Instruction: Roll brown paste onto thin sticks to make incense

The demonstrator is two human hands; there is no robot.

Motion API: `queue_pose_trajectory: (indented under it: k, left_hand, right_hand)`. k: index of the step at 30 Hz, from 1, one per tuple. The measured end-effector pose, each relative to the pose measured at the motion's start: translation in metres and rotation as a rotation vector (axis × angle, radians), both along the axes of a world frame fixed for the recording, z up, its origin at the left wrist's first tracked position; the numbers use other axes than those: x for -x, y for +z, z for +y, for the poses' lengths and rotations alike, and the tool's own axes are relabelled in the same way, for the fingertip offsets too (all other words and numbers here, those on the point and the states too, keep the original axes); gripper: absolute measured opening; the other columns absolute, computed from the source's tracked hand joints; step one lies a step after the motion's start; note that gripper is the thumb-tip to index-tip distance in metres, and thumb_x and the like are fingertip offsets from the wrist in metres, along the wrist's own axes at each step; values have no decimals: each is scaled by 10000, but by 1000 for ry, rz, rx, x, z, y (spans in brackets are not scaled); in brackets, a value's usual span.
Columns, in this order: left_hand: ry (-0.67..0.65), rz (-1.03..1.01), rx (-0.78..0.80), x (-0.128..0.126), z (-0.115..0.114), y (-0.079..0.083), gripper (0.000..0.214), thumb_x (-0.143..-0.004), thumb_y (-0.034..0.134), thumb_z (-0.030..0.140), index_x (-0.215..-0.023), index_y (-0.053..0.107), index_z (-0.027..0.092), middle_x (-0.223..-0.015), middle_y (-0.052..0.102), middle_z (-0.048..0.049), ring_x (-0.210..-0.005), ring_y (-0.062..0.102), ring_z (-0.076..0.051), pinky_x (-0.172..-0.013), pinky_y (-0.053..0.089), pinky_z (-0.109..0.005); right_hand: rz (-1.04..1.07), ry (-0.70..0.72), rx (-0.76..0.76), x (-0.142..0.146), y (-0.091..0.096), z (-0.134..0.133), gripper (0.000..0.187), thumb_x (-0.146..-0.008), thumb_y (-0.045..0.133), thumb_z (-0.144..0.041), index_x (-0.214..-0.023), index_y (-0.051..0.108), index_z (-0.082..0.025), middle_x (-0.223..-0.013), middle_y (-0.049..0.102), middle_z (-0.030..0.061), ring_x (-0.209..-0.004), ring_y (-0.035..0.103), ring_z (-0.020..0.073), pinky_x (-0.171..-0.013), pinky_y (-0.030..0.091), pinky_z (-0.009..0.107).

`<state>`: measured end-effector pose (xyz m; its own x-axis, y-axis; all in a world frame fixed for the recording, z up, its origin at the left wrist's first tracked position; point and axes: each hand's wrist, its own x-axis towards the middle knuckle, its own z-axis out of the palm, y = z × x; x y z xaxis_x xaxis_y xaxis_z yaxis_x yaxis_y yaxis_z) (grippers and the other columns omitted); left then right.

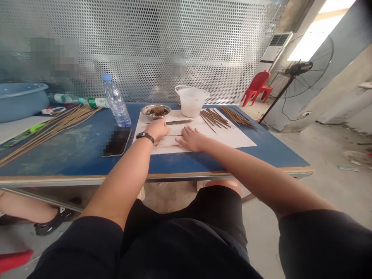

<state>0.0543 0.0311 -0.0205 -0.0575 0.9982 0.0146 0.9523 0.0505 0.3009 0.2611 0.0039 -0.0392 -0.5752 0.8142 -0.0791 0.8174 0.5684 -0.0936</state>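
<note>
My left hand [158,130], with a black watch [145,137] on the wrist, rests on a white sheet [232,141] just below a few dark brown coated sticks [178,122]. Its fingers point at them, and I cannot tell whether it grips anything. My right hand [190,139] lies flat on the sheet with its fingers spread, holding nothing. A thin stick [174,135] seems to lie between the hands. Beyond them stand a steel bowl of brown paste [156,111] and a loose pile of coated sticks [215,119].
A bundle of pale sticks [52,131] lies on the blue table [58,155] at left, next to a phone [117,142]. A water bottle [116,100], white plastic pail [192,101], blue basin [20,100], and perforated metal screen [145,38] stand beyond. A seated person's leg [26,207] shows below left.
</note>
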Motion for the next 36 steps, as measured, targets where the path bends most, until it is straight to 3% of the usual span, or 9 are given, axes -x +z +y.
queue_pose_trajectory:
  k: [5, 9, 12, 16, 19, 23, 28, 31, 36]
  left_hand:
    - [-20, 41, -9, 3, 1, -5, 246, -843, 647, 423, -982, 709, 230, -1026, 792, -137, -956, 729, -329, -796, 533, -370]
    - [-10, 47, -11, 1, -1, -3, 255, -836, 647, 407, -1005, 704, 224, -1103, 788, -154, -1002, 721, -347, -807, 531, -384]
    - [-10, 43, 10, -1, -3, 1, 262, -823, 659, 391, -1008, 716, 213, -1088, 788, -169, -981, 722, -355, -811, 537, -393]
    - [-9, 58, 5, 0, -2, 2, 278, -817, 666, 399, -1015, 720, 211, -1090, 783, -171, -995, 720, -357, -822, 536, -382]
    - [-1, 57, 6, 1, -2, 2, 288, -820, 663, 414, -1026, 710, 217, -1090, 783, -159, -987, 720, -349, -810, 531, -376]
    - [-2, 42, 18, 1, -2, 1, 270, -817, 671, 430, -994, 707, 230, -1024, 781, -142, -938, 724, -343, -778, 526, -380]
    - [-20, 35, 31, 2, -1, 0, 248, -839, 651, 453, -942, 703, 234, -891, 760, -135, -832, 719, -342, -702, 513, -396]
    - [-9, 19, 37, 2, 0, -1, 250, -837, 664, 455, -954, 694, 236, -913, 765, -132, -838, 714, -335, -702, 510, -389]
    - [-3, 27, 18, 1, -2, 2, 242, -825, 673, 420, -975, 680, 230, -996, 770, -143, -919, 713, -340, -743, 520, -376]
  right_hand:
    - [-42, -39, -1, 5, 2, 18, 966, -1043, 117, -695, -1694, 184, 15, -1780, 85, 245, -1664, 48, 378, -1326, 154, 534]
    - [-24, 37, -19, -13, 1, -13, 1060, -1014, 97, -752, -1669, 215, 72, -1757, 154, 289, -1651, 123, 411, -1323, 185, 542]
    - [-15, 108, -11, -31, 2, -46, 1100, -982, 97, -816, -1669, 280, 23, -1744, 217, 281, -1632, 200, 436, -1297, 243, 594]
    - [14, 125, -26, -42, 3, -71, 1121, -971, 88, -837, -1658, 320, 18, -1739, 224, 284, -1630, 212, 434, -1309, 203, 603]
    - [3, 86, -28, -35, 1, -63, 1107, -981, 68, -810, -1666, 289, 31, -1738, 232, 285, -1636, 195, 428, -1316, 175, 605]
    - [-26, -11, -23, -16, 0, -23, 1044, -1017, 43, -727, -1671, 219, 68, -1750, 202, 286, -1649, 149, 409, -1320, 143, 606]
    - [-61, -58, -3, -6, -1, 14, 973, -1037, 61, -686, -1700, 146, 22, -1783, 111, 237, -1664, 89, 376, -1327, 124, 574]
    - [-51, -22, -15, -13, 0, 5, 979, -1033, 67, -688, -1694, 174, 27, -1782, 122, 240, -1660, 92, 395, -1321, 152, 581]
    - [-31, 77, -16, -39, 2, -41, 1055, -999, 38, -759, -1685, 230, 19, -1761, 199, 257, -1648, 154, 412, -1314, 176, 607]
